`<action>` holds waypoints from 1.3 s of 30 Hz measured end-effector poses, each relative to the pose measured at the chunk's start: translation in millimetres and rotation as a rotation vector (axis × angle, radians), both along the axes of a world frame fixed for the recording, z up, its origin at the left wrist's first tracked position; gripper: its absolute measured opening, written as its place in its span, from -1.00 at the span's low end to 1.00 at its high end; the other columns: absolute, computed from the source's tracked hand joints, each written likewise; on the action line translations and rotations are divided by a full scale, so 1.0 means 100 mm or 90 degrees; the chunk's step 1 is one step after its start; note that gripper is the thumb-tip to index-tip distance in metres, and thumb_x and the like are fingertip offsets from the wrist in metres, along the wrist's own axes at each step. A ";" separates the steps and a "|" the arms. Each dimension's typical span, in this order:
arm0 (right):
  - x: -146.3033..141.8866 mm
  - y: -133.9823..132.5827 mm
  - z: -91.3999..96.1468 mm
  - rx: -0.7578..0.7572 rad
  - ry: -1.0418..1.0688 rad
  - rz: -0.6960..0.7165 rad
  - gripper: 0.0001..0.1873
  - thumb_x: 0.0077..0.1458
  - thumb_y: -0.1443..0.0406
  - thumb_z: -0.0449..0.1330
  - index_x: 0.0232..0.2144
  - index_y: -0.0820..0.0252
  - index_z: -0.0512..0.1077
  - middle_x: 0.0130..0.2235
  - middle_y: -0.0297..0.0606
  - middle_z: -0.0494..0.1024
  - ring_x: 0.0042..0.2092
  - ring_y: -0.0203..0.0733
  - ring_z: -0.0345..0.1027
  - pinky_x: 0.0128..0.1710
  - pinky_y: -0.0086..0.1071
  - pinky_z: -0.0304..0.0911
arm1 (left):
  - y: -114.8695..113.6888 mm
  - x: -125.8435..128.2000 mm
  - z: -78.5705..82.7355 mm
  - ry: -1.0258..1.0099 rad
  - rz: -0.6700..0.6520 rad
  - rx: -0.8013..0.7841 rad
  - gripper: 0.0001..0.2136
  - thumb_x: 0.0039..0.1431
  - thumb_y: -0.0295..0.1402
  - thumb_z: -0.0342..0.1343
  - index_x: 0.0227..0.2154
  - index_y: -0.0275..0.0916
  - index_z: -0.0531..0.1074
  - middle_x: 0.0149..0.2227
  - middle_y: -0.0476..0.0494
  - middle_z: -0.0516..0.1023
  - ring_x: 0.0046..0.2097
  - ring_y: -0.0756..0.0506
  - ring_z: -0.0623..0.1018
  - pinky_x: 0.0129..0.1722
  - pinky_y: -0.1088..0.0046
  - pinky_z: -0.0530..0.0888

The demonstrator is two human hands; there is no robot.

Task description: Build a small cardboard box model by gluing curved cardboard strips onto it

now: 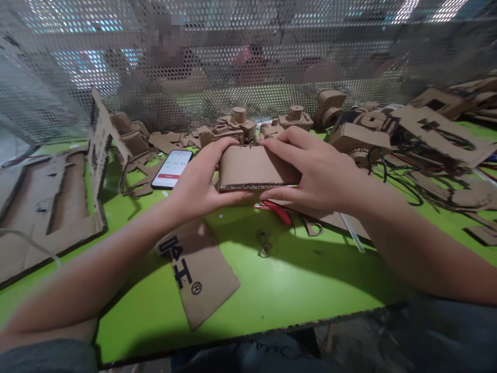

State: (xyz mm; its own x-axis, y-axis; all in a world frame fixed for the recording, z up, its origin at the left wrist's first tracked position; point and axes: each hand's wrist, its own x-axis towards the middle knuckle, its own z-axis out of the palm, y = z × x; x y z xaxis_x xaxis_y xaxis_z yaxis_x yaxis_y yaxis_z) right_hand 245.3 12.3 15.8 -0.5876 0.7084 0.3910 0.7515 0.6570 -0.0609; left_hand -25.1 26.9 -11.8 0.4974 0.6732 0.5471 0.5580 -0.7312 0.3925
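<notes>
A folded cardboard piece [252, 165] is held up over the green table, its flat brown face and corrugated front edge turned toward me. My left hand [202, 181] grips its left side, fingers along the top and thumb beneath the front edge. On the right side, my right hand [310, 168] closes on it the same way, fingertips at the top edge and thumb underneath. Below lies a flat cardboard sheet [205, 274] with black lettering. Red-handled pliers [277, 211], partly covered, rest just under my right hand. A small curled cardboard scrap [264, 244] sits nearby.
A phone [172, 169] showing a timer lies left of my hands. Cut cardboard panels [73, 228] stand at the left. Cardboard models [238, 122] and scraps line the back beside a perforated metal screen [233, 62]. Black cables [404, 181] and more cardboard crowd the right.
</notes>
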 end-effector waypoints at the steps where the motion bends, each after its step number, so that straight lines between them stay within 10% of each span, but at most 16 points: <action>1: 0.00 0.01 -0.01 -0.003 -0.003 0.003 -0.20 0.26 -0.30 0.23 0.33 -0.01 0.38 0.21 0.02 0.52 0.20 0.34 0.46 0.13 0.16 0.50 | 0.01 0.01 -0.01 -0.006 0.003 -0.013 -0.17 0.11 0.20 0.41 0.30 -0.20 0.38 0.29 -0.36 0.55 0.27 -0.38 0.58 0.24 0.09 0.61; 30: -0.04 0.13 -0.01 -0.046 0.059 0.016 -0.32 0.30 -0.24 0.17 0.28 -0.08 0.50 0.19 -0.08 0.58 0.21 0.31 0.47 0.20 0.22 0.44 | 0.02 0.08 -0.01 -0.111 0.014 -0.109 -0.23 0.05 0.21 0.42 0.21 -0.13 0.45 0.26 -0.29 0.59 0.23 -0.38 0.60 0.09 0.14 0.66; 39: 0.06 0.27 0.04 -0.072 0.089 0.020 -0.05 0.23 -0.35 0.18 0.40 0.08 0.45 0.30 0.06 0.53 0.28 0.36 0.43 0.28 0.24 0.36 | 0.18 0.01 -0.09 -0.193 -0.013 -0.180 0.01 -0.03 0.36 0.40 0.41 -0.07 0.34 0.38 -0.35 0.50 0.27 -0.44 0.61 0.16 0.02 0.66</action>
State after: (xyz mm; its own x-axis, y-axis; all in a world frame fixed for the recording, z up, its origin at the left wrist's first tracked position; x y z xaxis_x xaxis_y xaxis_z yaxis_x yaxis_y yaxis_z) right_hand 251.7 39.3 19.9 -0.5561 0.7345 0.3889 0.7093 0.6633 -0.2387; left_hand -24.1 44.9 -21.0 0.3570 0.8094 0.4662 0.3730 -0.5811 0.7233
